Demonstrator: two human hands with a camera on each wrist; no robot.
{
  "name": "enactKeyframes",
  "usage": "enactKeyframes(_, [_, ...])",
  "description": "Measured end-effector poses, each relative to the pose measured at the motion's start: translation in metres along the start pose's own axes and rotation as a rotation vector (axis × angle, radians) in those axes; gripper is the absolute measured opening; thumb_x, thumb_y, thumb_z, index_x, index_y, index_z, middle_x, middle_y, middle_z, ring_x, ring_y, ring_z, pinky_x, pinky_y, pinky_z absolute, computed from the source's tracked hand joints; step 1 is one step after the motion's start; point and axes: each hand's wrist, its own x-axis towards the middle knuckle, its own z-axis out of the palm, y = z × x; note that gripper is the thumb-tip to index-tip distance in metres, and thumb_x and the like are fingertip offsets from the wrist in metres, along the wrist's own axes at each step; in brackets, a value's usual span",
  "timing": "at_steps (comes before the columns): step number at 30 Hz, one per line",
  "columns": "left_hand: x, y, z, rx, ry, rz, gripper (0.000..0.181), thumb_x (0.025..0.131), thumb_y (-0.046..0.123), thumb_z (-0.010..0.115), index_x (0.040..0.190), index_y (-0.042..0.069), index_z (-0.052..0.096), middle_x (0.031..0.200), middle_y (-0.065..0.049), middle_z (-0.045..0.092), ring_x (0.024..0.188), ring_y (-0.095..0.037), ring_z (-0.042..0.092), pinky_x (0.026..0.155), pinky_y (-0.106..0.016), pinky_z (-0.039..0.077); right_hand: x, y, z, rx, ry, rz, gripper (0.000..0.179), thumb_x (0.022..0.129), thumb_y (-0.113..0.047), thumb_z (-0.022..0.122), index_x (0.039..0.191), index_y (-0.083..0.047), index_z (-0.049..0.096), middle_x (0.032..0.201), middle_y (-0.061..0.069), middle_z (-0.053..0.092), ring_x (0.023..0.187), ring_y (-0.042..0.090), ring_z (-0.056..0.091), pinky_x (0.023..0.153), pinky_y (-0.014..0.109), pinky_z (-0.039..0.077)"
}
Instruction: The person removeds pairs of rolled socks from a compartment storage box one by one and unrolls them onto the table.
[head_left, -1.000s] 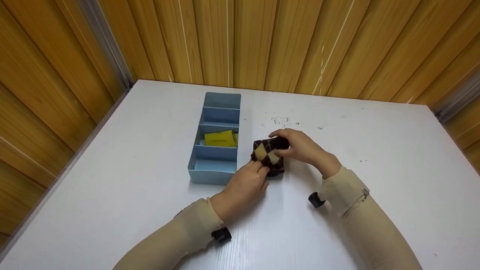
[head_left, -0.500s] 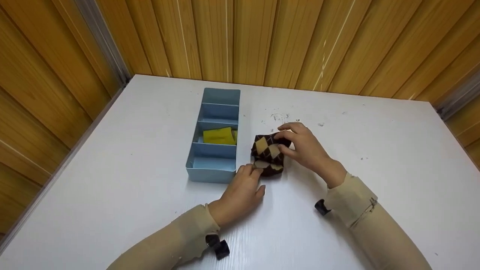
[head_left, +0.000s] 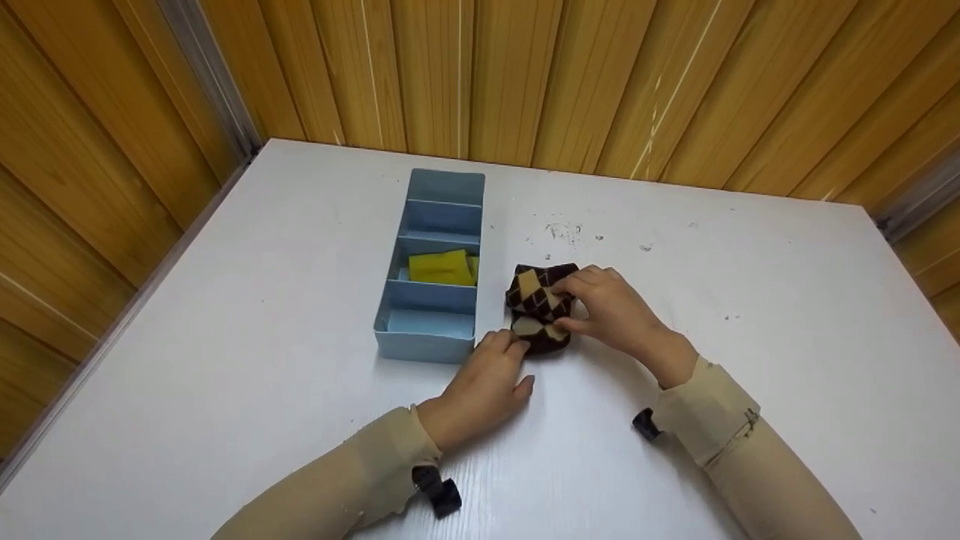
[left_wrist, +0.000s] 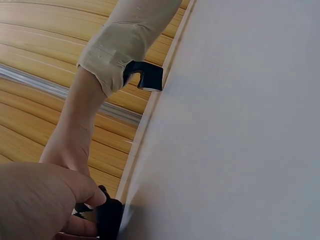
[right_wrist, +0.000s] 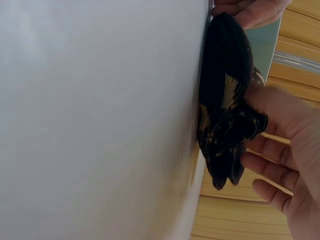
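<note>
A dark brown argyle sock (head_left: 534,291) with tan diamonds lies folded on the white table, right of the blue box. My right hand (head_left: 619,311) holds its right side, thumb on the lower fold and fingertips on the upper one; in the right wrist view the thumb presses on the dark fabric (right_wrist: 225,60) while the other fingers spread behind. At the sock's near left corner, the fingertips of my left hand (head_left: 484,382) rest on the edge, thumb held apart. In the left wrist view, the left hand (left_wrist: 45,200) partly hides the sock.
The long light-blue divided box (head_left: 424,349) stands just left of the sock, close to the left fingertips. A folded yellow cloth (head_left: 441,268) lies in one of its middle compartments. Wood-patterned panels (head_left: 502,75) rise behind the white table (head_left: 262,360).
My left hand has drawn slightly back toward the near edge of the sock, uncovering its lower fold. The right hand has shifted right, then down, its thumb now on the lower fold.
</note>
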Motion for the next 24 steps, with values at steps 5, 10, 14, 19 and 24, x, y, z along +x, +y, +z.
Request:
enactKeyframes(5, [0.001, -0.003, 0.002, -0.009, 0.024, 0.018, 0.037, 0.088, 0.021, 0.065, 0.116, -0.002, 0.063, 0.115, -0.013, 0.059, 0.107, -0.025, 0.054, 0.096, -0.033, 0.047, 0.004, 0.004, 0.001, 0.071, -0.025, 0.064, 0.031, 0.082, -0.017, 0.074, 0.108, -0.003, 0.067, 0.105, 0.011, 0.071, 0.099, 0.028, 0.063, 0.094, 0.047, 0.047])
enactKeyframes(10, [0.001, -0.005, 0.004, -0.003, 0.050, 0.017, 0.029, 0.088, 0.017, 0.065, 0.111, 0.000, 0.064, 0.110, -0.011, 0.060, 0.103, -0.024, 0.055, 0.093, -0.032, 0.049, 0.012, 0.013, 0.000, 0.242, -0.085, 0.164, 0.032, 0.087, -0.016, 0.069, 0.116, -0.004, 0.065, 0.108, 0.013, 0.070, 0.103, 0.031, 0.063, 0.096, 0.049, 0.047])
enactKeyframes(14, [0.000, -0.005, 0.004, 0.013, 0.071, 0.032, 0.026, 0.088, 0.018, 0.065, 0.107, 0.000, 0.064, 0.106, -0.010, 0.060, 0.100, -0.023, 0.056, 0.090, -0.032, 0.049, 0.018, 0.018, -0.001, 0.339, -0.096, 0.228, 0.033, 0.089, -0.016, 0.067, 0.120, -0.006, 0.060, 0.107, 0.014, 0.069, 0.103, 0.030, 0.063, 0.095, 0.048, 0.047])
enactKeyframes(19, [-0.004, -0.004, 0.004, 0.023, 0.078, 0.048, 0.027, 0.088, 0.020, 0.066, 0.107, 0.000, 0.063, 0.106, -0.010, 0.060, 0.099, -0.023, 0.056, 0.089, -0.033, 0.049, 0.024, 0.018, 0.000, 0.377, -0.090, 0.237, 0.028, 0.089, -0.017, 0.066, 0.114, -0.005, 0.060, 0.104, 0.015, 0.070, 0.101, 0.030, 0.064, 0.090, 0.048, 0.049])
enactKeyframes(24, [-0.008, -0.004, 0.004, 0.040, 0.073, 0.057, 0.028, 0.087, 0.020, 0.066, 0.107, 0.000, 0.063, 0.108, -0.011, 0.060, 0.100, -0.023, 0.056, 0.090, -0.032, 0.049, 0.027, 0.017, 0.001, 0.390, -0.099, 0.253, 0.027, 0.089, -0.018, 0.066, 0.112, -0.004, 0.061, 0.106, 0.015, 0.070, 0.103, 0.030, 0.064, 0.090, 0.048, 0.049])
